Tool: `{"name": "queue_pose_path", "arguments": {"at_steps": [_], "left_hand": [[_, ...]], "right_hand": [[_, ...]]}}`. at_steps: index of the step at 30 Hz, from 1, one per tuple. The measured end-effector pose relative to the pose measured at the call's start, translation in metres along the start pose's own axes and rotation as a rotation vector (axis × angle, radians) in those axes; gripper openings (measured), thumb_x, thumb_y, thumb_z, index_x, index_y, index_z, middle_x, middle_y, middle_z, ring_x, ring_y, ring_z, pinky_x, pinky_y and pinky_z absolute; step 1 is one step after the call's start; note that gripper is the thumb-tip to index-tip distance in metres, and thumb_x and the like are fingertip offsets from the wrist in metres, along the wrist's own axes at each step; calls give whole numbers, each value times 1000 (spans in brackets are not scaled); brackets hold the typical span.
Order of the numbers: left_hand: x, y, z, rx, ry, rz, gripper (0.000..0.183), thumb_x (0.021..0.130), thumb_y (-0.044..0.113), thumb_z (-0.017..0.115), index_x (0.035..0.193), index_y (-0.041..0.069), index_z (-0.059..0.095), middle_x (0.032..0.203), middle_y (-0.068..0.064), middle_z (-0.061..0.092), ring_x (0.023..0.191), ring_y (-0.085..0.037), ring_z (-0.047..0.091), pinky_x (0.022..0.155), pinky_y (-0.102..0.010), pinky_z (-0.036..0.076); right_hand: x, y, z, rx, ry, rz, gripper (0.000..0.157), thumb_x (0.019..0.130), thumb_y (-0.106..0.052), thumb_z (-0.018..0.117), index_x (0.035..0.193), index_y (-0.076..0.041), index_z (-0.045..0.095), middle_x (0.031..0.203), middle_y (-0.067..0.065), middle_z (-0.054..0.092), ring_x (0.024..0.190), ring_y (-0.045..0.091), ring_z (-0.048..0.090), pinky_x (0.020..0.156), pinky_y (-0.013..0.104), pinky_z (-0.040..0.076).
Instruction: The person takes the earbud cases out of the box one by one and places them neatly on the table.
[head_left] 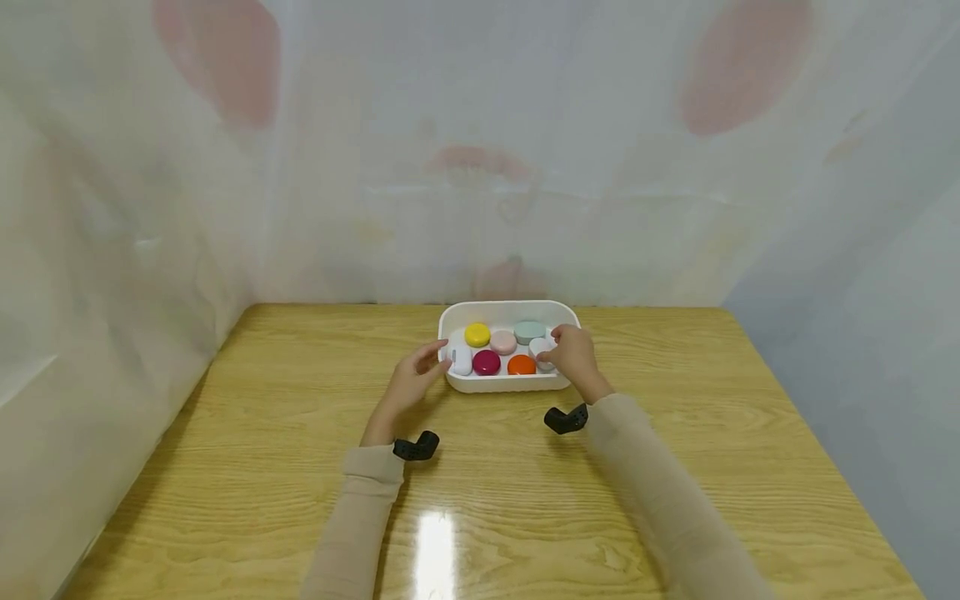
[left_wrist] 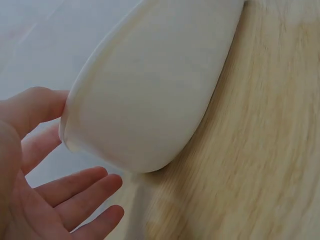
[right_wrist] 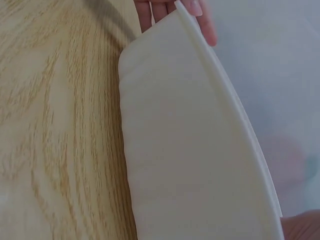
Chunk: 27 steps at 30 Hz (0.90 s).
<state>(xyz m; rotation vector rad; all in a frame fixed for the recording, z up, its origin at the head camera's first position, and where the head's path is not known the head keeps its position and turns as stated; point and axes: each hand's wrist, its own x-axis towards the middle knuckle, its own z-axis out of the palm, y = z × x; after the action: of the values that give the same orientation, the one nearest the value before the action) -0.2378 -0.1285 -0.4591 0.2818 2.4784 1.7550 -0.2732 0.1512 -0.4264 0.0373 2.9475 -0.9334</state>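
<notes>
A white tray (head_left: 510,386) holds several small, smooth, rounded cases. Yellow (head_left: 477,335) and pale pink cases (head_left: 503,342) lie toward the back beside a grey-green oval case (head_left: 529,332). In front are a crimson case (head_left: 486,362) and an orange case (head_left: 521,365). My left hand (head_left: 408,382) is at the tray's left end, thumb and index finger over the rim beside a white case (head_left: 461,360) with a grey patch; its other fingers spread outside. Reaching over the right end, my right hand (head_left: 576,357) pinches another white case (head_left: 538,348) between thumb and index finger.
The tray stands on a wood-grain table (head_left: 480,467) near its back edge. Pale, patterned sheeting (head_left: 480,208) hangs behind the table and along the left. A black wrist device (head_left: 416,447) sits on the left sleeve, and another (head_left: 566,419) on the right.
</notes>
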Motion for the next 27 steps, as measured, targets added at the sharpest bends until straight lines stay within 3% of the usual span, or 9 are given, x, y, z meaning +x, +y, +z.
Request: {"name": "queue_pose_path", "arguments": {"at_steps": [6,14,23,27], "left_hand": [[8,-20,1,-37,1,14,49,98,21,57,143,6,45,143,-22,50,129,-38,52,111,-50,43],[9,-27,-1,-78,-14,7,47,97,23,58,142,11,47,142,-23,51,133,-37,50,111,-49,44],[10,-25,1,-68,-3,-20,48,97,25,59,142,13,48,141,-22,52,131,-36,52,110,-48,45],[9,-25,0,-64,6,-20,48,97,23,59,142,12,48,141,-23,53,130,-36,53,110,-47,46]], "right_hand": [[4,-1,4,-67,15,7,48,78,-17,80,115,7,64,110,22,69,99,35,63,92,45,54],[6,-1,10,-127,42,16,46,75,-19,83,111,5,67,110,20,71,101,36,64,93,45,54],[-1,2,8,34,48,12,51,81,-24,77,120,4,60,122,21,65,106,34,59,99,46,52],[-2,5,7,119,50,-38,50,81,-16,76,123,4,58,125,23,63,111,34,59,102,46,51]]}}
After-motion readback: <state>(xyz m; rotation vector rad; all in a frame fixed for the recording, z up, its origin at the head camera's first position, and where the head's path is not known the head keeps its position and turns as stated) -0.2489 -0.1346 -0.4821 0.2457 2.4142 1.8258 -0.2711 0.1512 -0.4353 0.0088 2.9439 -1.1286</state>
